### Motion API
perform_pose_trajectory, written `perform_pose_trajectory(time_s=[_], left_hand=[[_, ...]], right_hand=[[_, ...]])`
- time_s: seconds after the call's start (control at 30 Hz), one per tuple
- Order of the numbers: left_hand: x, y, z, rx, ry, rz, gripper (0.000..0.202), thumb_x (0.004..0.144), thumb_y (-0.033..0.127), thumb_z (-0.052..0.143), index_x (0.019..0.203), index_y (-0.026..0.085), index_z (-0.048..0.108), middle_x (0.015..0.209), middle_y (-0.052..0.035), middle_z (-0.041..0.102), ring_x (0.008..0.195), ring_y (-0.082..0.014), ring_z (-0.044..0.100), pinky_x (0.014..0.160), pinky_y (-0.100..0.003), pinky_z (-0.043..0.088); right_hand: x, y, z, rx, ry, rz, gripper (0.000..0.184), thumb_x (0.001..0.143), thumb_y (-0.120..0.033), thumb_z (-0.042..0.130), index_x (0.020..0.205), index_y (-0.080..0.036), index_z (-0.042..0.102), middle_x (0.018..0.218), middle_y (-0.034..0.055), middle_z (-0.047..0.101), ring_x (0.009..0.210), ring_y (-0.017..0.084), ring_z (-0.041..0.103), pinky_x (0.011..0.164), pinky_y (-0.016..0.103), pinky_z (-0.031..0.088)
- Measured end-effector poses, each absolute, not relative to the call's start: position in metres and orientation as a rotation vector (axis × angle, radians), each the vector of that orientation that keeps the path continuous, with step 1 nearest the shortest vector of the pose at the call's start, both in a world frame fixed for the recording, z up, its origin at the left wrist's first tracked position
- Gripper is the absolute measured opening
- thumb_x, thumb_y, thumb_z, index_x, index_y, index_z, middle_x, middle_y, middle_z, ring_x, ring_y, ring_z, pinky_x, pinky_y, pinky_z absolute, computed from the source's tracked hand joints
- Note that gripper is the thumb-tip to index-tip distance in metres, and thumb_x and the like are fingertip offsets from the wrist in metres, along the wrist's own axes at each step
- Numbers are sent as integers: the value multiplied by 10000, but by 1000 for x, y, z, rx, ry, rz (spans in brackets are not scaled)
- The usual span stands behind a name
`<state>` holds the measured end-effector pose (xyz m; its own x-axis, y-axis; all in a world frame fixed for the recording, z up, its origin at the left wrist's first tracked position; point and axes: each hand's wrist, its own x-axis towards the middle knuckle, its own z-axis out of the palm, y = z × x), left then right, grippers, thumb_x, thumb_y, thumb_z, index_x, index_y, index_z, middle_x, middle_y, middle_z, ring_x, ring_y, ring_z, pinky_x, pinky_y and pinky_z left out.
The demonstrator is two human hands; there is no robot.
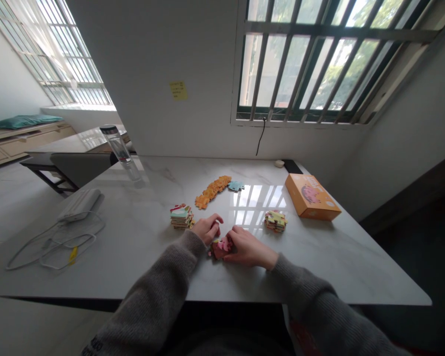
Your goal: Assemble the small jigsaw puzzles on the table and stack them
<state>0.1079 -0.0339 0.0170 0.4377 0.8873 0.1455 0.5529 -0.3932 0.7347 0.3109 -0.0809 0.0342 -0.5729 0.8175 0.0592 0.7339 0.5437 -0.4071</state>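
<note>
Counter (356, 274), white and faintly grey-veined, ran beneath all the loose things, and the orange box (313, 197) lay flat on it as the mark to measure from. Far to the left of the box was a flat white device (80, 204). Left of the box and nearer the person than its front edge, the right hand (246, 248) and the left hand (207, 228) worked close together. A bent row of orange puzzle pieces (212, 192) stretched well left of the box, roughly level with it in depth. One stack of pieces (276, 221) stood just left of the box's near end; another pile (181, 216) stood much farther left of it. The pink puzzle pieces (219, 248) were bunched on the counter, left of the box and nearer the person. Pale-blue pieces (236, 186) lay left of the box, level with its far part. The right hand's fingers were partly closed, thumb opposed, around the bunch's box-facing side; the left hand's fingers were bent above its other side, and whether they gripped anything could not be told. The step in hand looked like gathering or squaring that bunch; the next move seemed to call for a light, even pinch, with the left fingers steadying loose edges.
</note>
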Motion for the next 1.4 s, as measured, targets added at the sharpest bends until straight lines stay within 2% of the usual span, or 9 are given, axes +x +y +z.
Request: perform_pose_trajectory(time_s=[0.27, 0.47, 0.6, 0.73, 0.87, 0.97, 1.1, 1.23, 1.4], left_hand=[[98, -32, 7, 2428, 901, 620, 341, 791, 438, 703, 1030, 195, 678, 943, -58, 653, 903, -222, 587, 848, -344, 481], [100, -27, -7, 2543, 969, 592, 338, 755, 452, 754, 964, 197, 682, 953, -71, 605, 913, -245, 540, 857, -383, 464], [102, -30, -4, 2481, 1029, 591, 372, 716, 422, 777, 957, 183, 624, 909, -57, 607, 880, -238, 545, 819, -374, 464], [105, -36, 7, 2258, 996, 574, 337, 751, 351, 728, 977, 188, 538, 822, -1, 595, 734, -171, 560, 697, -296, 464], [110, -38, 10, 2239, 975, 728, 315, 806, 316, 661, 1052, 193, 505, 860, 7, 601, 691, -138, 549, 670, -272, 460], [113, -35, 5, 2302, 1007, 816, 276, 840, 312, 629, 1062, 188, 521, 876, -8, 599, 734, -149, 561, 700, -281, 476], [115, -31, -1, 2417, 995, 746, 197, 899, 332, 580, 1024, 180, 561, 925, -43, 617, 808, -185, 587, 750, -315, 493], [118, -31, -4, 2469, 1104, 727, 258, 910, 359, 568, 1076, 162, 559, 967, -88, 638, 891, -247, 605, 832, -394, 493], [123, -34, -8, 2463, 1171, 748, 334, 876, 325, 560, 1156, 153, 501, 1048, -122, 622, 994, -295, 589, 884, -446, 473]], right_hand=[[319, -77, 27, -1281, -2494, 492, 389, 721, -360, 847, 942, -195, 574, 995, 59, 564, 883, 216, 576, 754, 319, 452], [328, -71, 25, -1187, -2476, 519, 412, 755, -311, 823, 1038, -208, 543, 1030, 58, 588, 884, 225, 593, 753, 328, 469], [329, -74, 26, -1124, -2429, 573, 531, 756, -253, 821, 1200, -215, 532, 1105, 74, 555, 986, 243, 601, 858, 361, 504], [329, -77, 26, -1046, -2310, 660, 600, 782, -164, 763, 1308, -222, 481, 1183, 89, 519, 1061, 227, 600, 922, 347, 509], [332, -71, 22, -1027, -2255, 654, 380, 866, -157, 658, 1213, -232, 523, 1076, 53, 613, 846, 173, 627, 780, 303, 523], [334, -68, 22, -1040, -2241, 532, 221, 980, -216, 540, 1199, -246, 548, 1013, 41, 662, 811, 171, 628, 789, 312, 514], [334, -69, 25, -1006, -2310, 417, 273, 1014, -200, 468, 1266, -272, 543, 1096, 59, 639, 918, 191, 645, 839, 319, 514], [331, -69, 21, -1022, -2344, 406, 250, 1005, -162, 442, 1211, -239, 559, 1067, 68, 616, 900, 201, 650, 815, 330, 533], [324, -68, 12, -969, -2249, 446, 399, 1018, -177, 421, 1407, -251, 380, 1249, 105, 596, 1085, 228, 633, 936, 389, 530]])
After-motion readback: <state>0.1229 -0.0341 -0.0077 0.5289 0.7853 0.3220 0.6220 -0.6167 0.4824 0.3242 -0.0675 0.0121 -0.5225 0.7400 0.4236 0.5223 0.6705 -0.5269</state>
